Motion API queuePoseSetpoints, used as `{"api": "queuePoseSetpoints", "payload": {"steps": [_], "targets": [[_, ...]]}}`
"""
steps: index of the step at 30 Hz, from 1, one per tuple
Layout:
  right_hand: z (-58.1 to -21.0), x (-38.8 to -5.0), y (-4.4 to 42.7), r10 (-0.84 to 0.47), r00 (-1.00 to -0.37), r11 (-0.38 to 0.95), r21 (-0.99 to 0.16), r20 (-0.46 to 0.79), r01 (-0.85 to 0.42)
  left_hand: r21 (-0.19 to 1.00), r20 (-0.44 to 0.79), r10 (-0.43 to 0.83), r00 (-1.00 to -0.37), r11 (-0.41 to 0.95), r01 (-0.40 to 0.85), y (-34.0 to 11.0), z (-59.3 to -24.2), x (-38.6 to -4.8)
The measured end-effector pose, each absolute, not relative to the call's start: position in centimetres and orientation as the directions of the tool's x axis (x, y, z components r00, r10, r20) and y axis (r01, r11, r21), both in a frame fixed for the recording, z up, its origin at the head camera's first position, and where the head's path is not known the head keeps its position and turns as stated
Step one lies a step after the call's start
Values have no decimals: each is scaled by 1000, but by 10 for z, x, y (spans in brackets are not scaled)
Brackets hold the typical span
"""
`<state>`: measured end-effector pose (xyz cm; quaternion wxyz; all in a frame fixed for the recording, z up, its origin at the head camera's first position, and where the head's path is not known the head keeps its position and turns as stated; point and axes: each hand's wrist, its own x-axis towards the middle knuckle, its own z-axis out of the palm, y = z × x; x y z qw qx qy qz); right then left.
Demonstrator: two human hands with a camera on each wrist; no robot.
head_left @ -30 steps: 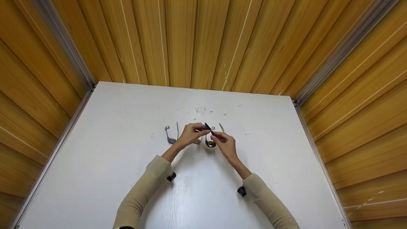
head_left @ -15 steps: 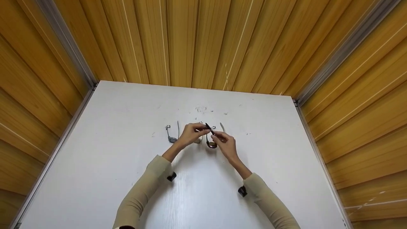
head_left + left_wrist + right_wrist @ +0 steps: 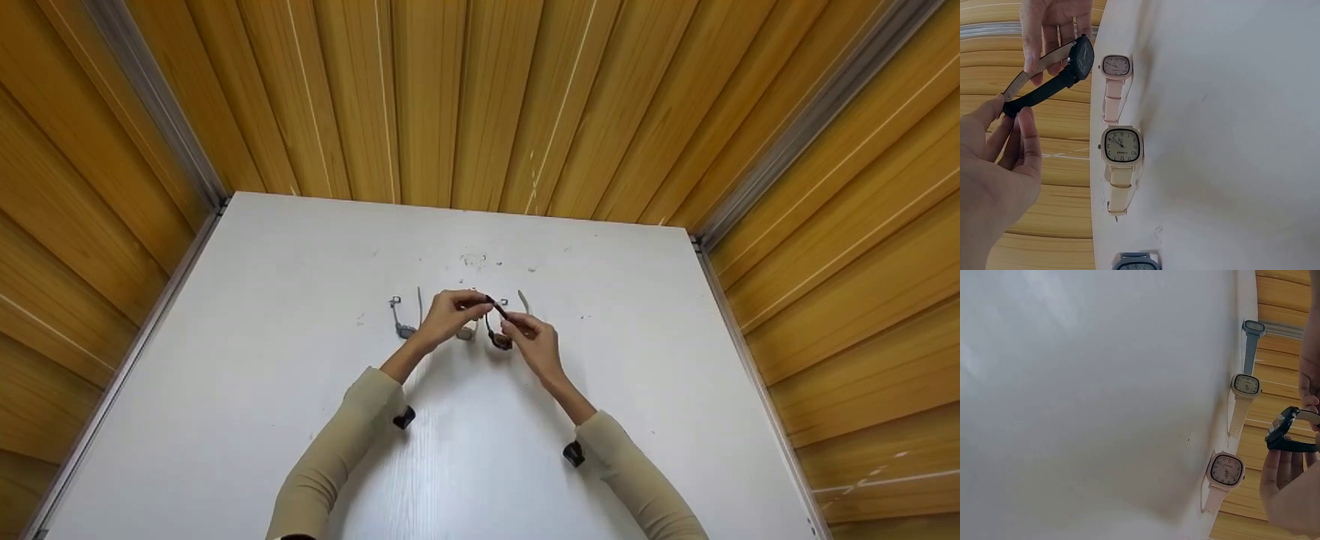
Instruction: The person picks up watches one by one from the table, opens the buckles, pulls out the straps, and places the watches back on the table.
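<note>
A black wristwatch (image 3: 1044, 90) is held in the air by both hands, its strap bent into a loop. My left hand (image 3: 448, 315) pinches the joined end of the strap between thumb and fingers. On the other side, my right hand (image 3: 534, 341) holds the pale-lined strap piece with its fingertips. The dark watch case (image 3: 1081, 58) hangs below the hands in the head view. Fingers hide the buckle area. Beneath the hands stand a pink watch (image 3: 1116, 66) and a cream watch (image 3: 1122, 145), each with its strap fastened or folded behind it, which I cannot tell.
A blue-grey watch (image 3: 406, 331) lies on the white table (image 3: 480, 465), left of my left hand. Dark specks mark the table beyond the hands. Wood-patterned walls (image 3: 420, 105) with metal corner posts enclose the table at the back and sides.
The dark strap tip that stuck up past my left fingertips has slid down among them. My right hand has shifted slightly right, and the watch case has tilted and moved a little right.
</note>
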<state>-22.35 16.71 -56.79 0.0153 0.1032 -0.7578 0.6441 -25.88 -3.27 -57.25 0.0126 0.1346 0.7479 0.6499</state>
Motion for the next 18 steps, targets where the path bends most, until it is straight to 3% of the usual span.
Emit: {"api": "queuePoseSetpoints", "payload": {"steps": [18], "targets": [[-571,-224,164,-116,-985,104,-985,127,-139,988,112,169,-979,90,128,-35,-575,-256]]}}
